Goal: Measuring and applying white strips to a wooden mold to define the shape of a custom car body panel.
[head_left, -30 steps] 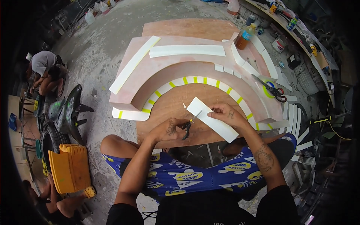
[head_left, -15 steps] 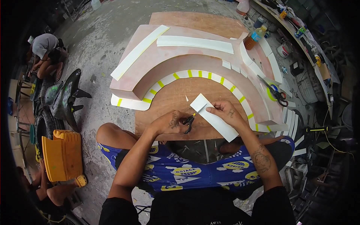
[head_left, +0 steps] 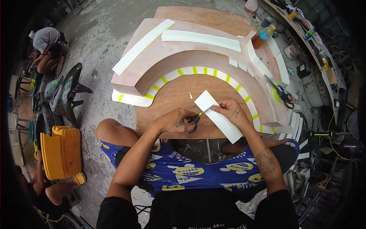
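Observation:
My left hand (head_left: 176, 120) is closed round the dark handles of a small pair of scissors (head_left: 195, 121). Their blades lie across a white strip of card (head_left: 225, 126), close to my right fingertips. My right hand (head_left: 232, 111) pinches the strip's right edge, holding it at a slant above a brown wooden board (head_left: 171, 100). Beyond my hands stands a pinkish arched panel (head_left: 156, 49). White card pieces with yellow tape (head_left: 205, 71) line its inner curve. Two long white strips (head_left: 202, 39) rest on top. A small white sliver (head_left: 191, 95) is on the board.
Larger scissors (head_left: 280, 93) and a bottle of amber liquid (head_left: 264, 37) rest on the panel's right side. More white strips (head_left: 295, 124) fan out at its lower right. At left are a yellow plastic container (head_left: 63, 152), a dark fairing (head_left: 63, 95) and two other people.
The scissors in my left hand have shifted slightly right, their blades farther across the strip by my right fingers. The whole view has tilted a little.

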Available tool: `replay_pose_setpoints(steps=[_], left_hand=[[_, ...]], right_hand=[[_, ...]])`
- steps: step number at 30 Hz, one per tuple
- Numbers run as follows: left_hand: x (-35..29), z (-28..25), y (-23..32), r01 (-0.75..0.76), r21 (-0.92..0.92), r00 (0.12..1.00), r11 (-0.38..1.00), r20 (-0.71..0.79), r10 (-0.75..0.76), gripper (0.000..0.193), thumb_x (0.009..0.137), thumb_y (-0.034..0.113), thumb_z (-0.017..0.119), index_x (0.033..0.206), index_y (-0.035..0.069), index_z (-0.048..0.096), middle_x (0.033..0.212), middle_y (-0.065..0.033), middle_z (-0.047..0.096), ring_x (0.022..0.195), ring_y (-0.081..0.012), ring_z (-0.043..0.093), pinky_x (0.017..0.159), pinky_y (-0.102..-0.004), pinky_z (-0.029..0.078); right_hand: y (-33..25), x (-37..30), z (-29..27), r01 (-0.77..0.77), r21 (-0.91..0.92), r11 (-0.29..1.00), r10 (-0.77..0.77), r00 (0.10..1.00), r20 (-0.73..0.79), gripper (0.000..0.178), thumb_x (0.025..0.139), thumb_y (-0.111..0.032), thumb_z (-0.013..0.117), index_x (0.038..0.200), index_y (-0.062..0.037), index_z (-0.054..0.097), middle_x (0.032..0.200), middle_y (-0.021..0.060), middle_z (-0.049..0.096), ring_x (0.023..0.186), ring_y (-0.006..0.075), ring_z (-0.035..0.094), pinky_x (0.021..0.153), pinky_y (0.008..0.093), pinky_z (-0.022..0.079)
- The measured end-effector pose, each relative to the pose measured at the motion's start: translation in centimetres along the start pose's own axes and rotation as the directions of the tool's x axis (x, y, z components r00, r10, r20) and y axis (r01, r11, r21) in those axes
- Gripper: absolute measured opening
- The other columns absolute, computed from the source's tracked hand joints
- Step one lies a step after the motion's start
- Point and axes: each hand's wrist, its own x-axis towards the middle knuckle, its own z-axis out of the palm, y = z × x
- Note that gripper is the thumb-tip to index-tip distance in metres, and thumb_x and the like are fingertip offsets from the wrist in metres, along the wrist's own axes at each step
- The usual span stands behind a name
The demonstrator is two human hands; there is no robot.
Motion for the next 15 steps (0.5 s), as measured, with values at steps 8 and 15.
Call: replay_pose_setpoints(steps=[8, 15], left_hand=[[0.2, -0.1, -0.3, 0.022, 0.003, 0.997, 1.0, 0.073, -0.023, 0.053, 0.068, 0.021, 0.062, 0.113, -0.007, 0.064, 0.084, -0.0204, 0.068, 0.074, -0.0267, 0.065, 0.074, -0.035, 0.051], [0.4, -0.3, 0.9, 0.042, 0.037, 0.993, 0.998, 0.108, -0.045, 0.037, 0.075, 0.021, 0.071, 0.1, -0.007, 0.067, 0.08, -0.0167, 0.069, 0.072, -0.0225, 0.064, 0.072, -0.0344, 0.051]], right_hand=[[0.5, 0.1, 0.1, -0.013, -0.01, 1.0, 0.013, 1.0, -0.017, 0.03, 0.089, -0.028, 0.069, 0.095, 0.0009, 0.072, 0.071, 0.0023, 0.067, 0.059, 0.0054, 0.057, 0.055, 0.0225, 0.043], [0.9, 0.4, 0.1, 0.003, -0.023, 1.0, -0.004, 0.999, -0.034, 0.031, 0.088, -0.029, 0.069, 0.094, 0.0015, 0.072, 0.07, 0.0035, 0.067, 0.059, 0.0061, 0.057, 0.055, 0.0226, 0.043]])
